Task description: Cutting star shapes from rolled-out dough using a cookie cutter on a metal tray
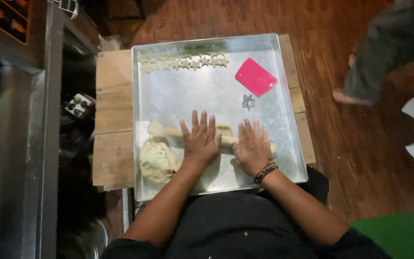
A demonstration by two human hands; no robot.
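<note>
1. Hands first: the left hand and the right hand both lie flat on a wooden rolling pin, palms down.
2. Fingers on both hands are spread wide and straight. They press on the pin and do not curl round it.
3. The rolling pin lies across the near part of a big metal baking tray. A bit of flat dough peeks out from behind it, between the two hands.
4. A big lump of dough sits at the left of the tray, just beside the left hand.
5. To roll well, I think both hands should push the same, so the dough comes out even.
6. Keeping the palms near the middle of the pin looks smart, so it does not tip.
7. The roll should stay clear of the lump, which is very close.
8. Far away in the tray are a row of dough stars, a pink scraper and a small star cutter. They are well apart from the hands.
</note>
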